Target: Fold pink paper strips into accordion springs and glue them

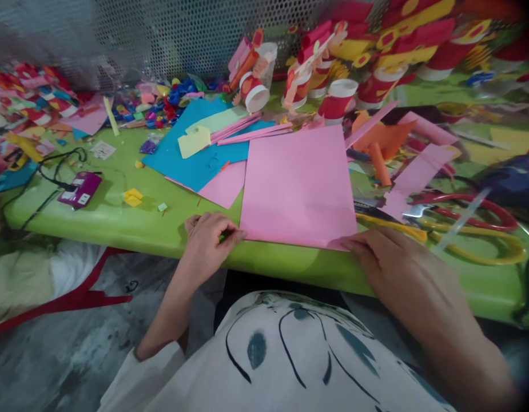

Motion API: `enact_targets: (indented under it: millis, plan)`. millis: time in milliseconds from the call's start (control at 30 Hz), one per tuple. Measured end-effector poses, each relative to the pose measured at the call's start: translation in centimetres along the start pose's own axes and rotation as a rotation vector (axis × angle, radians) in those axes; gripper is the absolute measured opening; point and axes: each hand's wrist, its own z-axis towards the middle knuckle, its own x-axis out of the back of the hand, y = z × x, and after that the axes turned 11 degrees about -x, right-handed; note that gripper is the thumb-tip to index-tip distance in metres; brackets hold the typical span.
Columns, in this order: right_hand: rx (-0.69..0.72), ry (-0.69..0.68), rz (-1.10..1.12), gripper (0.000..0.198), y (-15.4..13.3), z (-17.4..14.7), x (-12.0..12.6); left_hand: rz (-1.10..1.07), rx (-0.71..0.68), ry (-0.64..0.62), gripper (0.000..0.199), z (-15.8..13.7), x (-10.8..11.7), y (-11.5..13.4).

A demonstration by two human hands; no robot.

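Observation:
A square sheet of pink paper (298,189) lies at the front edge of the green table. My left hand (210,240) pinches its near left corner between thumb and fingers. At the near right corner, my right hand (397,269) grips the paper in the same way. Blue paper (165,157) and another piece of pink paper (225,186) lie to the left, beside the sheet. Thin pink strips (255,134) and a pale yellow cut piece (194,143) rest on the blue paper.
Scissors with yellow handles (478,254) lie to the right, near red handles (496,209). Paper cups (338,98) decorated in red stand behind. A purple box (79,190) with a black cable is at left. Another person's lap (28,274) shows at far left.

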Motion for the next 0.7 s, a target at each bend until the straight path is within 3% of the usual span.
enact_targets:
  millis: [233, 533, 700]
  plan:
    - [0.064, 0.036, -0.036, 0.027, 0.16, -0.16, -0.19, 0.09, -0.02, -0.031, 0.025, -0.01, -0.19, 0.21]
    - [0.113, 0.117, -0.021, 0.043, 0.25, -0.11, -0.23, 0.105, -0.021, -0.026, 0.027, -0.14, -0.22, 0.53]
    - [0.103, 0.097, -0.019, 0.038, 0.39, -0.09, -0.16, 0.142, -0.02, -0.012, 0.026, -0.14, -0.32, 0.73]
